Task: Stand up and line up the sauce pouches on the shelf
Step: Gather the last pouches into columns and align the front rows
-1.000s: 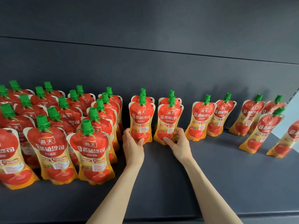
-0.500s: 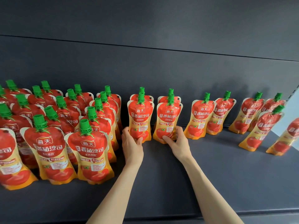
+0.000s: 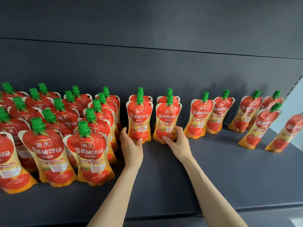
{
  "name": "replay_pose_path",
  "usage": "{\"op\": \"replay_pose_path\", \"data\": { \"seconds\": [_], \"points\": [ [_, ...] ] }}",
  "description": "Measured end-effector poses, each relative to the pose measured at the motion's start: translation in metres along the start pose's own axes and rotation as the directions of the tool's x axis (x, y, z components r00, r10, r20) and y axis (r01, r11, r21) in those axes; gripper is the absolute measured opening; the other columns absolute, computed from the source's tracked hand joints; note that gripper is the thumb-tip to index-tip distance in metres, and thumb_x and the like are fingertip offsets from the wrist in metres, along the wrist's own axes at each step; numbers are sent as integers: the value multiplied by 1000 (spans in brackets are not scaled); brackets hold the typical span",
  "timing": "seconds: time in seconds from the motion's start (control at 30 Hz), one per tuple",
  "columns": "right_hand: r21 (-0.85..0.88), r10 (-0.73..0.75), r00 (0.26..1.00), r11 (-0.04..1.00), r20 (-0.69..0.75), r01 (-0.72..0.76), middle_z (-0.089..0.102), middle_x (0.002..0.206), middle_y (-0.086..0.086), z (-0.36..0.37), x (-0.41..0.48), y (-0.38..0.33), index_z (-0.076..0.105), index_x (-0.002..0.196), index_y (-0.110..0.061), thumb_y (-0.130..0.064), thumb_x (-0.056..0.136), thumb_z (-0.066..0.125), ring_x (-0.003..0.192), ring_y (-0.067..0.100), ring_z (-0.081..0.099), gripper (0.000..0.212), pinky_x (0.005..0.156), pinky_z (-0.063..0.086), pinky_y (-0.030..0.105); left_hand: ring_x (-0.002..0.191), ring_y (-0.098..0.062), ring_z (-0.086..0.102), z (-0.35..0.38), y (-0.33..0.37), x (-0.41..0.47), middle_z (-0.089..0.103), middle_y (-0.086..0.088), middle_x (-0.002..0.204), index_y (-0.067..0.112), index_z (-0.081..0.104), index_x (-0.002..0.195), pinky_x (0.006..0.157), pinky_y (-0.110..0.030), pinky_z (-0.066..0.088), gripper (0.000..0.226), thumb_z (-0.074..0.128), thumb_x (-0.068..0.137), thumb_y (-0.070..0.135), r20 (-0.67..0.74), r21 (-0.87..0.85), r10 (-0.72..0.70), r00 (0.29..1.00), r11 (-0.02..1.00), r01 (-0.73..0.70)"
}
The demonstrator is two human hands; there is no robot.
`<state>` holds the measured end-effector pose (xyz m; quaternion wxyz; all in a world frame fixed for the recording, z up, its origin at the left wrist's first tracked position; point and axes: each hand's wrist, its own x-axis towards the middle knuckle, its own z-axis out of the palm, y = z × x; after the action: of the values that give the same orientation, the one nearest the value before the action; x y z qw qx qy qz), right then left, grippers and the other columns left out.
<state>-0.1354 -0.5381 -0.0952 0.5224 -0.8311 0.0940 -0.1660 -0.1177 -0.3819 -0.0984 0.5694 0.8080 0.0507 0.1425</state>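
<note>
Red and yellow tomato sauce pouches with green caps stand on a dark grey shelf [image 3: 164, 185]. My left hand [image 3: 131, 143] grips the bottom of an upright pouch [image 3: 139, 117] at the centre. My right hand [image 3: 177, 143] grips the bottom of the neighbouring pouch [image 3: 168, 118]. Each held pouch has another standing directly behind it. A dense block of upright pouches [image 3: 57, 128] fills the left side. To the right, several pouches [image 3: 213, 113] lean back against the rear wall.
The shelf's back panel [image 3: 164, 68] rises behind the pouches. A perforated upright [image 3: 295, 86] marks the shelf's right end, where a few tilted pouches [image 3: 260, 126] stand. The shelf's front edge [image 3: 246, 208] runs below my forearms.
Both hands stay on the bottoms of the two centre pouches. Those pouches stand slightly straighter and a little further back than a second ago.
</note>
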Motion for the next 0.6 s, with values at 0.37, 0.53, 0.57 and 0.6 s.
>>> {"op": "replay_pose_path", "data": {
  "seconds": [0.37, 0.53, 0.57, 0.6],
  "points": [
    [-125, -123, 975, 987, -188, 100, 63, 112, 0, -57, -30, 10, 60, 109, -16, -24, 88, 63, 106, 17, 56, 23, 91, 45, 32, 120, -20, 51, 2, 29, -51, 52, -8, 132, 10, 47, 128, 96, -31, 44, 43, 62, 87, 17, 46, 45, 266, 963, 962, -268],
    [-100, -191, 955, 980, -229, 172, 66, 98, -5, -130, -40, 4, 63, 95, -21, -19, 90, 60, 93, 10, 60, 7, 80, 47, 21, 96, -10, 60, 38, 70, -79, 65, 4, 100, 14, 60, 105, 82, -21, 48, 18, 62, 87, 13, 151, -52, 416, 897, 909, -413],
    [-103, -210, 949, 976, -235, 190, 65, 95, -6, -147, -42, 6, 62, 93, -23, -17, 90, 60, 92, 10, 60, 7, 78, 46, 17, 92, -8, 61, 49, 79, -88, 64, 8, 94, 15, 60, 101, 81, -20, 49, 14, 61, 87, 13, 174, -78, 426, 888, 905, -419],
    [-111, -234, 941, 971, -244, 212, 64, 91, -8, -164, -45, 8, 61, 91, -25, -14, 90, 59, 91, 10, 59, 10, 76, 45, 13, 90, -6, 61, 61, 87, -97, 64, 12, 90, 16, 61, 98, 79, -18, 50, 11, 61, 87, 13, 188, -97, 438, 879, 899, -427]
  ]
}}
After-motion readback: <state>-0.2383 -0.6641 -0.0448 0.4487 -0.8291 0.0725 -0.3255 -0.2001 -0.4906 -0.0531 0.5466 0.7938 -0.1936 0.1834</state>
